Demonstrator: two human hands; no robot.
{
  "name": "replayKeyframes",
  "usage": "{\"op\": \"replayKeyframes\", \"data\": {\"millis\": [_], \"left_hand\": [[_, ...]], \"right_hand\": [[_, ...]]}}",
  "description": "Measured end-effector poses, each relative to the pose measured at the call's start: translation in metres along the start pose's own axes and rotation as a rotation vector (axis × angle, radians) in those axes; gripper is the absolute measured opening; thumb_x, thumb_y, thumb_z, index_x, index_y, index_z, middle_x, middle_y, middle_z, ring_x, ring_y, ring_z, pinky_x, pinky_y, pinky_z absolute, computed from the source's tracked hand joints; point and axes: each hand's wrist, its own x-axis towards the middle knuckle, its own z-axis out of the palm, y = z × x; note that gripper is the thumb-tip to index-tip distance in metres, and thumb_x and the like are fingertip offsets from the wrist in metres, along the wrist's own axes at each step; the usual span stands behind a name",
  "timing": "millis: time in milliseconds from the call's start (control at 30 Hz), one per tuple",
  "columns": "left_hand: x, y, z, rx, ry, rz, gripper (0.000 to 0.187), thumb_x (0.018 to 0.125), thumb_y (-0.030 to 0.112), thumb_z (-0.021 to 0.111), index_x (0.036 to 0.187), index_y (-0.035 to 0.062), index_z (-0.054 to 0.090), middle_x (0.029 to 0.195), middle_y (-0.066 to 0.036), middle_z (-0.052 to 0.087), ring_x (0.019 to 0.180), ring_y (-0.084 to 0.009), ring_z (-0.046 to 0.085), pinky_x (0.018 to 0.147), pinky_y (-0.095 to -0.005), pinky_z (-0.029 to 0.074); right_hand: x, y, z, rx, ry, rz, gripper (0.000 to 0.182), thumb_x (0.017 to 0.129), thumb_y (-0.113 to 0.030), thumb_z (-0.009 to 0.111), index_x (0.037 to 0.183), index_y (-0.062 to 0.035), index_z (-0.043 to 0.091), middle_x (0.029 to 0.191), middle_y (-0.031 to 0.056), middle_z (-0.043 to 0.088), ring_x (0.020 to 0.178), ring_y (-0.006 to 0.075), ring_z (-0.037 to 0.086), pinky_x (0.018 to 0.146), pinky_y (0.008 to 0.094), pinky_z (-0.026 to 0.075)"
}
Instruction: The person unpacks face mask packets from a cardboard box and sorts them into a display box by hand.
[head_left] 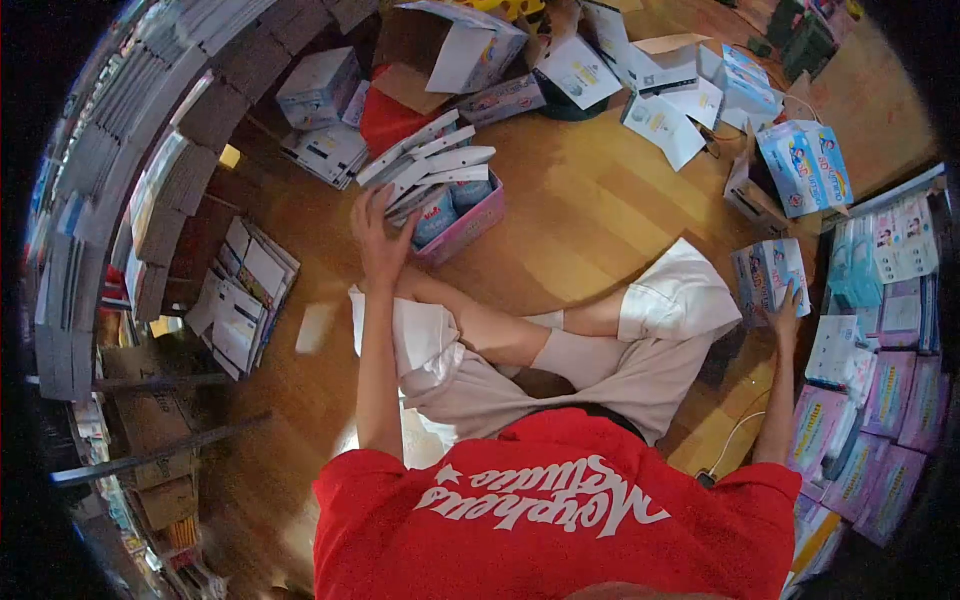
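On the left side of the view, my left hand [382, 238] lies with its fingers spread against the near end of some white flat cartons [435, 165]. These cartons rest at a slant on top of a pink box [470, 225], which holds blue packs [436, 218]. At the right, my right hand [786, 308] is on the lower right part of a blue and white box [765, 272] on the floor, with its fingers on the printed side. How tightly these fingers close cannot be made out.
Open cartons [480, 50] and loose flaps lie across the floor ahead. Another blue and white box [805, 168] stands at the right, above purple packs [888, 392]. Tall shelves of flat stacks [165, 190] line the left. A flat pile [240, 295] sits beside them.
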Motion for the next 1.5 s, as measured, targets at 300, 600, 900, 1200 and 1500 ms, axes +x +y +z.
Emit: {"op": "replayKeyframes", "data": {"millis": [300,600,900,1200,1500], "left_hand": [[0.001,-0.004,0.006,-0.015,0.011,-0.033,0.048,0.082,0.025,0.069,0.123,0.0074,0.053,0.129,-0.013,0.047,0.121,-0.0315,0.040,0.104,-0.0438,0.027],[0.000,-0.006,0.000,0.018,0.176,0.040,0.044,0.084,0.017,0.064,0.123,0.0045,0.049,0.130,-0.016,0.045,0.123,-0.0334,0.038,0.103,-0.0457,0.026],[-0.009,0.031,0.008,-0.012,0.168,0.189,0.036,0.081,0.011,0.066,0.114,0.0036,0.054,0.125,-0.017,0.049,0.117,-0.0338,0.045,0.098,-0.0437,0.034],[-0.035,0.136,0.062,-0.253,-0.625,0.385,0.076,0.067,0.036,0.078,0.128,0.0010,0.047,0.125,-0.017,0.050,0.116,-0.0357,0.047,0.100,-0.0477,0.036],[-0.013,0.105,0.074,-0.280,-0.960,0.438,0.083,0.051,0.035,0.084,0.116,-0.0043,0.052,0.126,-0.018,0.048,0.118,-0.0354,0.045,0.099,-0.0408,0.039]], "right_hand": [[0.000,-0.137,-0.032,0.229,-0.108,-0.395,0.092,0.061,-0.017,0.080,0.141,-0.0143,0.036,0.149,0.0245,0.017,0.135,0.0391,0.026,0.109,0.0424,0.029],[0.030,-0.241,-0.067,0.406,-0.368,-0.516,0.095,0.057,0.017,0.063,0.141,-0.0209,0.038,0.153,0.0122,0.015,0.139,0.0337,0.020,0.113,0.0384,0.025],[0.055,-0.287,-0.044,0.562,-0.626,-0.830,0.084,0.063,0.008,0.065,0.139,-0.0195,0.042,0.154,0.0153,0.011,0.140,0.0303,0.018,0.112,0.0357,0.023],[-0.069,-0.426,-0.052,0.641,-0.631,-0.991,0.056,0.077,-0.017,0.070,0.129,-0.0140,0.052,0.146,0.0163,0.030,0.126,0.0365,0.041,0.097,0.0398,0.043],[-0.047,-0.459,-0.069,0.457,-0.289,-0.956,0.056,0.072,-0.020,0.073,0.122,-0.0044,0.054,0.126,0.0190,0.050,0.109,0.0367,0.054,0.092,0.0408,0.045]]}}
